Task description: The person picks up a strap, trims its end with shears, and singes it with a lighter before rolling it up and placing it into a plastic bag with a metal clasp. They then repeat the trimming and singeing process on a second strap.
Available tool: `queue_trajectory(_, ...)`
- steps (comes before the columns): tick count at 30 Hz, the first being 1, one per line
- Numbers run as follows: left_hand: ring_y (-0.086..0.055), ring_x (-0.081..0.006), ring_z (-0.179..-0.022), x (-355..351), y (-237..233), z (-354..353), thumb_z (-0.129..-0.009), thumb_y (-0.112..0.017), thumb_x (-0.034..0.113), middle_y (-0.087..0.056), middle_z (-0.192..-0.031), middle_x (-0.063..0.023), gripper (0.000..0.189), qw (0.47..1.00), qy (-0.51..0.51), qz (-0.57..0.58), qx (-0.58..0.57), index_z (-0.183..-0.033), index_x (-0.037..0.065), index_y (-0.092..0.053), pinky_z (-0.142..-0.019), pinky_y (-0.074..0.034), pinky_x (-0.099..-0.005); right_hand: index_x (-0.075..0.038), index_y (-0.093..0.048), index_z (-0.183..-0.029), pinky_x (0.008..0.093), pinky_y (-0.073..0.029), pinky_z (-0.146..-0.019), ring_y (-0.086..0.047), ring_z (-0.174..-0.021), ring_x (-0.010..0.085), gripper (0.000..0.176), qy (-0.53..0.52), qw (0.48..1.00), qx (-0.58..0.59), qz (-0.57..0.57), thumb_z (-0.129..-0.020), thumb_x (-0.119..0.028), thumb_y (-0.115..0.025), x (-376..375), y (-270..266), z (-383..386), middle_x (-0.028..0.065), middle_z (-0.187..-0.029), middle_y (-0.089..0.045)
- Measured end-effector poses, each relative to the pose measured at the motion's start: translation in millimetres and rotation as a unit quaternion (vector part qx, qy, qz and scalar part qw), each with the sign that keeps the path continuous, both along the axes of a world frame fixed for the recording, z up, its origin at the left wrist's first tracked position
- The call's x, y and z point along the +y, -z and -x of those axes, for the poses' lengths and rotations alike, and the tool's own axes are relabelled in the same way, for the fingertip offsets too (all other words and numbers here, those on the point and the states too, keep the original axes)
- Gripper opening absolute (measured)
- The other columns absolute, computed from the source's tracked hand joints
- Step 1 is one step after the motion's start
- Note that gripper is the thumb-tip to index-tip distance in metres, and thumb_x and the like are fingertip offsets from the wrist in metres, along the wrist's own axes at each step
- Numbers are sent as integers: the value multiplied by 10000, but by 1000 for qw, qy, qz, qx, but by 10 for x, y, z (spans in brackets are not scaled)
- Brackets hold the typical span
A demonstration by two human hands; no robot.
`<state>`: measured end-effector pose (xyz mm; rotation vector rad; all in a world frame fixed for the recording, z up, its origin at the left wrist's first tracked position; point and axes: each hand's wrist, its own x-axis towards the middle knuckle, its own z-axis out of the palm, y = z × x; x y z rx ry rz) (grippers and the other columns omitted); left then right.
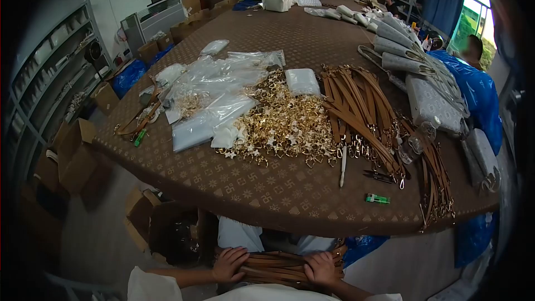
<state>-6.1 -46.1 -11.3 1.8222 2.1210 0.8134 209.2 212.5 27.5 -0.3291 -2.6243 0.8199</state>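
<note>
At the bottom of the head view both my hands rest on a bundle of tan leather straps [276, 270] lying across my lap, below the table edge. My left hand [229, 263] lies on the bundle's left end with its fingers curled over the straps. My right hand [320, 268] presses on the right part of the same bundle. On the table above lie a heap of gold metal clasps [284, 125] and a pile of more tan straps [356, 114] with clips at their ends.
The brown patterned table [262, 189] also carries clear plastic bags [214, 97], a green lighter [377, 198], a white pen [343, 165], small pliers [379, 176] and grey bags [429, 100] at right. Cardboard boxes [75, 153] stand on the floor at left. A person in blue [473, 86] sits at right.
</note>
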Motion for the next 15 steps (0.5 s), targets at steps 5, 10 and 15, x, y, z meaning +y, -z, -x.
queue_trajectory(5,-374,-319,-1246,-51,-33,-7,-780,-567,359,-409,-1330,-156,640,1000,-4,5,18,-1313,46,-402,-1015,-263,-469,-58,-625,-927,391,-367,-831,-535,-883,261,216,-15,999,-9,-45,-747,-175,-599,2,167,-12,76,-915,-598)
queue_trajectory(10,-384,-316,-1241,-76,-137,-117,-762,-585,334,-429,-1328,-154,624,997,-16,42,68,-1287,33,-433,-1017,-274,-468,-64,-630,-886,372,-371,-829,-537,-876,244,188,-1,997,-22,-77,-763,-201,-588,-74,121,-95,65,-893,-600)
queue_trajectory(15,-381,-313,-1247,-98,-102,-151,-763,-590,322,-429,-1334,-149,618,997,-26,30,69,-1287,34,-437,-1027,-268,-468,-63,-639,-854,376,-375,-821,-542,-868,242,167,7,993,-37,-113,-763,-192,-588,-135,87,-115,67,-875,-608)
